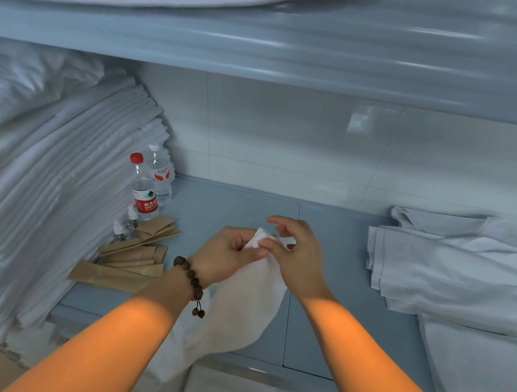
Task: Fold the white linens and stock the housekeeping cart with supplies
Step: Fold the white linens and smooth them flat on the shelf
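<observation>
Above grey shelf (pixel 243 207), left hand (pixel 228 256) and right hand (pixel 298 257) pinch top corner of white linen (pixel 245 306) (rest hangs below).

White tiled wall (pixel 288 141), grey-blue counter (pixel 332 267), shelf (pixel 329 53) above it, wooden bead bracelet (pixel 192 280)

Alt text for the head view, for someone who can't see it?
The left hand and right hand pinch the top of a white cloth above a blue-grey shelf. Stacked linens, two water bottles and brown sachets sit left; more folded linens lie right.
</observation>
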The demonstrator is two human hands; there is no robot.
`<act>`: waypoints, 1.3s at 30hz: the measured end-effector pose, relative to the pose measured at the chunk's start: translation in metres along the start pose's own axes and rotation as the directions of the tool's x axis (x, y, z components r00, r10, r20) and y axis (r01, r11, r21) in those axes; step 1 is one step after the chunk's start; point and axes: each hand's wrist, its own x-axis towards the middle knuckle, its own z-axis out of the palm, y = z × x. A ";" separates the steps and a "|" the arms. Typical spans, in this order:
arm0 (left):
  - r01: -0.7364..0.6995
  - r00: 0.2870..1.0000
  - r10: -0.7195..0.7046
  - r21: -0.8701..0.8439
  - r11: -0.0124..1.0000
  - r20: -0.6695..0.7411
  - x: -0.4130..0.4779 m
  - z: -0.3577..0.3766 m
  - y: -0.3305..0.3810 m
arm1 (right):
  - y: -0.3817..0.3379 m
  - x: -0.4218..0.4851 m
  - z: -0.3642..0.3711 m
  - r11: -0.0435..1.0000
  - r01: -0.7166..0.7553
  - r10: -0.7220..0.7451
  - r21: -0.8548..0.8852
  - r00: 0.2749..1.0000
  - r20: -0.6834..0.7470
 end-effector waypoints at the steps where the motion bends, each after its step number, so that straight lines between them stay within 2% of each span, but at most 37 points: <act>1: 0.002 1.000 -0.003 0.023 1.000 0.012 0.000 0.000 -0.001 | -0.002 0.000 -0.001 1.000 0.001 -0.002 0.020 0.999 0.034; 4: 0.019 0.999 -0.016 0.095 0.995 -0.029 0.001 0.002 -0.003 | -0.003 -0.002 -0.004 0.996 0.004 -0.008 0.084 0.999 0.046; 7: 0.009 0.987 0.019 0.172 0.985 -0.159 0.002 0.008 -0.007 | -0.003 -0.005 -0.007 0.998 0.002 -0.003 0.065 1.000 0.014; 12: -0.041 0.975 0.081 0.190 0.981 -0.206 -0.002 0.014 -0.009 | -0.006 -0.009 -0.015 1.000 0.013 -0.015 0.012 0.991 0.133; 14: -0.036 0.972 0.082 0.206 0.978 -0.219 -0.003 0.017 -0.007 | -0.009 -0.007 -0.016 1.000 0.021 -0.021 -0.005 0.993 0.116; 19: -0.045 0.921 0.149 0.283 0.958 -0.359 -0.010 0.024 -0.006 | -0.013 -0.004 -0.019 1.000 0.021 -0.021 0.001 0.999 0.046; 22: -0.054 0.918 0.210 0.420 0.906 -0.336 -0.017 0.026 -0.005 | -0.013 -0.006 -0.022 1.000 0.015 -0.015 0.005 0.998 0.064; 31: 0.014 0.913 0.226 0.580 0.814 -0.340 -0.035 0.032 -0.001 | -0.013 -0.018 -0.017 0.998 -0.031 0.029 0.046 0.999 0.040; 34: 0.036 0.906 0.262 0.678 0.734 -0.332 -0.044 0.034 -0.003 | -0.016 -0.019 -0.013 0.997 -0.034 0.031 0.064 0.999 0.041; 39: 0.112 0.909 0.201 0.680 0.725 -0.364 -0.060 0.032 0.001 | -0.019 -0.018 -0.013 0.997 -0.030 0.031 0.073 0.999 -0.014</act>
